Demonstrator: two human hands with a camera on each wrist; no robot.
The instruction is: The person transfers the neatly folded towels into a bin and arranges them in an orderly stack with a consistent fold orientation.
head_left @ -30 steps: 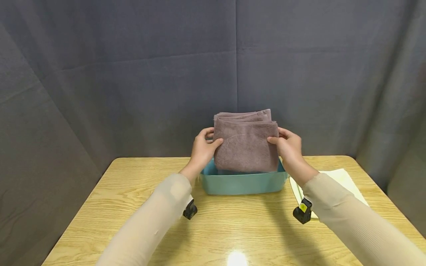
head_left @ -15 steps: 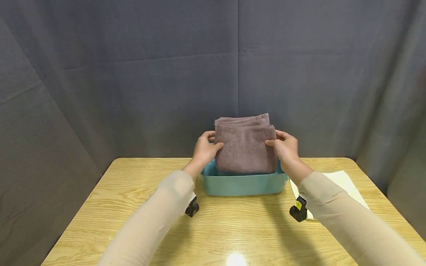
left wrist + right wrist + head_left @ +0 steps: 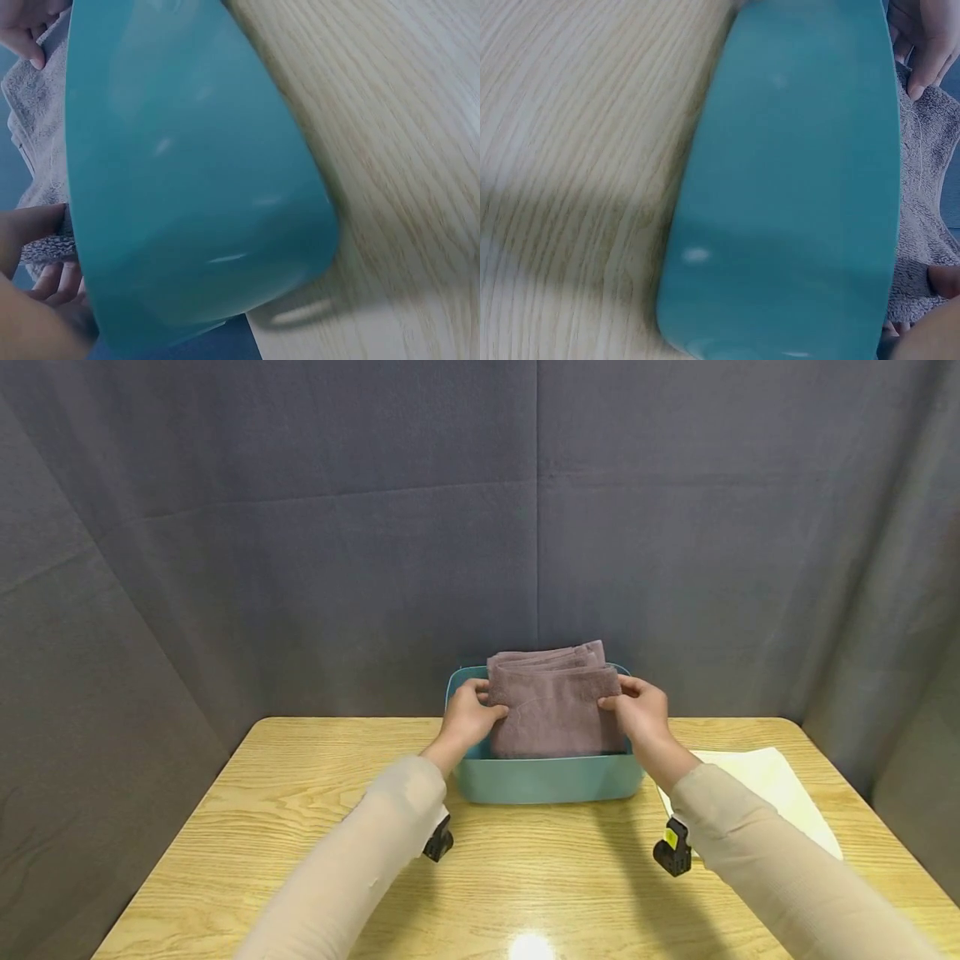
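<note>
A folded mauve towel [image 3: 555,714] stands upright, its lower part inside a teal plastic basin [image 3: 551,781] on the table. My left hand [image 3: 467,718] pinches the towel's left edge, thumb in front and fingers behind. At the opposite edge my right hand [image 3: 641,710] grips it the same way. In the left wrist view the basin's outer wall [image 3: 187,180] covers the towel's lower part, while the towel [image 3: 49,127] shows past the rim between both hands. The right wrist view has the towel [image 3: 919,180] beyond the basin wall too.
A pale cream cloth [image 3: 772,789] lies flat on the wooden table [image 3: 285,810], to the right of the basin and partly under my right forearm. A grey curtain [image 3: 375,527] hangs behind the table.
Both hands have moved down with the towel, which sits lower in the basin. More of the basin's back rim shows. The basin has stayed about where it was.
</note>
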